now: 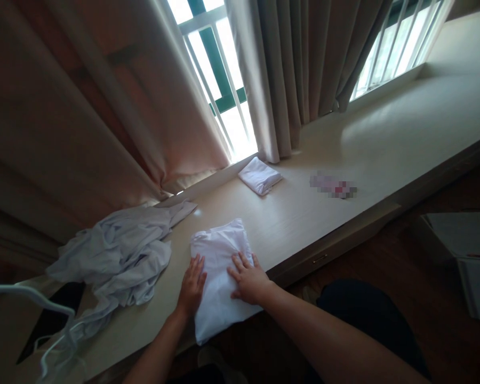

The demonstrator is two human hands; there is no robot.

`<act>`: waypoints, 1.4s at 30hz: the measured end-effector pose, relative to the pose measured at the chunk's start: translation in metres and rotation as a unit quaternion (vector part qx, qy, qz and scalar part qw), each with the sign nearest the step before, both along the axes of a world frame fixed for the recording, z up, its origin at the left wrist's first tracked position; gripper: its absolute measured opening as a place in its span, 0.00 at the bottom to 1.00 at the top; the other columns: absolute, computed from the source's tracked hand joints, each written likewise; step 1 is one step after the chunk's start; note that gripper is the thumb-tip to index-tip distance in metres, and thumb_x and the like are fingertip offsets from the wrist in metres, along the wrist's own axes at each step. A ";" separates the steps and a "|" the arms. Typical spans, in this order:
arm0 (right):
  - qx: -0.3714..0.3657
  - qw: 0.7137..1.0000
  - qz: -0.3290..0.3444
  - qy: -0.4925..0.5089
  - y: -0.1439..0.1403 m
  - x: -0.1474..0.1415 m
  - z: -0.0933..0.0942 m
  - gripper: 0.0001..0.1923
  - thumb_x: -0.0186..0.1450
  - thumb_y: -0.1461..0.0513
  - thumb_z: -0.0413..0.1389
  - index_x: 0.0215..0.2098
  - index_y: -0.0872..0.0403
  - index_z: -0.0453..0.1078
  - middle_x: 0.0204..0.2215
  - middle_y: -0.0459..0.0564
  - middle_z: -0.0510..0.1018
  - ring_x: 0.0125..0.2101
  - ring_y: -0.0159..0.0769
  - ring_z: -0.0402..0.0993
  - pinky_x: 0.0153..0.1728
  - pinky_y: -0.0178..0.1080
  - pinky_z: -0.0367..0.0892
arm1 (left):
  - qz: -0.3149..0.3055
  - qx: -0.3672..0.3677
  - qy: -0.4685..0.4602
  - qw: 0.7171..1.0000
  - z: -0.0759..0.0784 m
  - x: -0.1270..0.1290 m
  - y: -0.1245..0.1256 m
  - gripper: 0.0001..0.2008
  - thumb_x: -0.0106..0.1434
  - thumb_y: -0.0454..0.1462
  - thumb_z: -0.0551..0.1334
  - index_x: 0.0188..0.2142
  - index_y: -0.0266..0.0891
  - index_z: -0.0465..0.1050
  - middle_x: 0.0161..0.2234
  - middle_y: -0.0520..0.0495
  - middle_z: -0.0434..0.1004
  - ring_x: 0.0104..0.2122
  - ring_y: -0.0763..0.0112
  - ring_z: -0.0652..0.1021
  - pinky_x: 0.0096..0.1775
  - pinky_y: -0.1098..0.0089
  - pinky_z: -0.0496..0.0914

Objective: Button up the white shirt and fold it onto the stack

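A folded white garment (220,250) lies at the near edge of a long pale wooden ledge (344,160), its lower end hanging slightly over the edge. My left hand (192,285) rests flat on its left side, fingers together and extended. My right hand (248,277) presses flat on its right side, fingers spread. Neither hand grips the cloth.
A crumpled heap of white clothes (116,256) lies to the left. A small folded white garment (260,175) sits near the curtains (288,74). A white hanger (44,309) lies at lower left. A blurred small object (334,186) rests further right. A white box (464,250) stands on the floor.
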State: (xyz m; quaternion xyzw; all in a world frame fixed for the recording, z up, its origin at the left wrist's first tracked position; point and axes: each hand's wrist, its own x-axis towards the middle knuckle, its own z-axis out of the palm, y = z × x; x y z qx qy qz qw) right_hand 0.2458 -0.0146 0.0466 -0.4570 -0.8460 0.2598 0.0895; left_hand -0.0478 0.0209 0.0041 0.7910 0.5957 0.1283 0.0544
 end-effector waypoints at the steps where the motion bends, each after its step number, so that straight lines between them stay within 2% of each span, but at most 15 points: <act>1: -0.001 1.000 0.000 0.000 0.000 0.000 0.000 0.43 0.65 0.43 0.57 0.72 0.51 0.53 0.74 0.60 0.41 0.73 0.55 0.28 0.67 0.65 0.29 | -0.016 -0.017 0.009 1.000 0.001 -0.004 -0.012 0.29 0.74 0.47 0.44 0.72 0.49 0.46 0.73 0.52 0.42 0.73 0.62 0.46 0.71 0.52 0.50; 4: -0.002 1.000 -0.005 0.000 -0.001 -0.002 0.000 0.42 0.66 0.44 0.57 0.72 0.51 0.52 0.74 0.60 0.40 0.73 0.55 0.28 0.67 0.66 0.29 | -0.046 -0.052 0.044 0.997 -0.001 -0.015 -0.037 0.30 0.74 0.48 0.45 0.73 0.49 0.44 0.74 0.52 0.40 0.73 0.63 0.45 0.71 0.52 0.50; 8: 0.000 1.000 -0.012 0.000 -0.001 -0.006 0.000 0.42 0.66 0.44 0.57 0.71 0.53 0.53 0.74 0.62 0.41 0.73 0.57 0.28 0.67 0.67 0.29 | -0.029 -0.074 0.061 0.995 -0.005 -0.020 -0.043 0.31 0.74 0.48 0.43 0.73 0.50 0.39 0.73 0.51 0.40 0.73 0.61 0.45 0.69 0.48 0.51; 13: 0.010 1.000 -0.022 0.001 0.000 -0.009 0.001 0.42 0.66 0.43 0.56 0.71 0.54 0.55 0.73 0.63 0.42 0.73 0.58 0.29 0.66 0.67 0.27 | -0.005 -0.114 0.082 0.990 -0.004 -0.011 -0.023 0.31 0.74 0.50 0.41 0.73 0.54 0.36 0.73 0.49 0.40 0.73 0.58 0.44 0.67 0.41 0.48; 18: 0.020 0.999 -0.047 0.001 0.003 -0.012 0.002 0.41 0.66 0.45 0.56 0.71 0.54 0.54 0.73 0.63 0.42 0.72 0.58 0.29 0.67 0.67 0.24 | -0.004 -0.115 0.107 0.988 0.000 -0.004 0.009 0.31 0.73 0.52 0.41 0.72 0.56 0.35 0.74 0.49 0.40 0.73 0.58 0.45 0.66 0.38 0.43; 23: 0.047 0.995 -0.083 0.005 0.008 -0.018 -0.001 0.42 0.66 0.46 0.56 0.71 0.55 0.53 0.73 0.63 0.41 0.72 0.59 0.28 0.67 0.66 0.24 | -0.026 -0.100 0.115 0.988 -0.003 0.000 0.049 0.31 0.73 0.53 0.41 0.72 0.57 0.35 0.73 0.50 0.41 0.73 0.60 0.45 0.67 0.39 0.42; 28: 0.057 0.996 -0.074 -0.001 0.012 -0.022 -0.005 0.44 0.66 0.45 0.56 0.73 0.54 0.50 0.73 0.62 0.39 0.72 0.59 0.25 0.66 0.67 0.21 | -0.017 -0.079 0.112 0.990 -0.012 0.003 0.075 0.31 0.73 0.53 0.41 0.72 0.56 0.36 0.74 0.50 0.41 0.73 0.61 0.45 0.67 0.40 0.43; 32: 0.031 0.997 -0.060 -0.021 0.017 -0.023 -0.003 0.46 0.65 0.43 0.57 0.73 0.55 0.49 0.73 0.64 0.36 0.72 0.59 0.24 0.66 0.66 0.20 | -0.015 -0.070 0.121 0.990 -0.014 0.004 0.079 0.31 0.73 0.53 0.41 0.72 0.56 0.37 0.74 0.49 0.40 0.73 0.60 0.44 0.67 0.41 0.44; 37: -0.002 0.997 -0.042 -0.060 0.020 -0.024 0.009 0.49 0.63 0.43 0.59 0.73 0.57 0.48 0.72 0.66 0.35 0.72 0.60 0.24 0.66 0.66 0.19 | -0.019 -0.078 0.134 0.988 -0.010 0.006 0.076 0.31 0.73 0.53 0.41 0.72 0.56 0.36 0.74 0.50 0.39 0.73 0.60 0.44 0.67 0.40 0.45; 42: -0.012 0.996 -0.043 -0.075 0.017 -0.024 0.011 0.52 0.63 0.42 0.59 0.74 0.57 0.45 0.72 0.64 0.31 0.71 0.59 0.20 0.66 0.66 0.20 | -0.013 -0.089 0.157 0.983 -0.003 0.011 0.059 0.30 0.74 0.51 0.40 0.72 0.54 0.37 0.74 0.50 0.38 0.73 0.58 0.40 0.66 0.40 0.46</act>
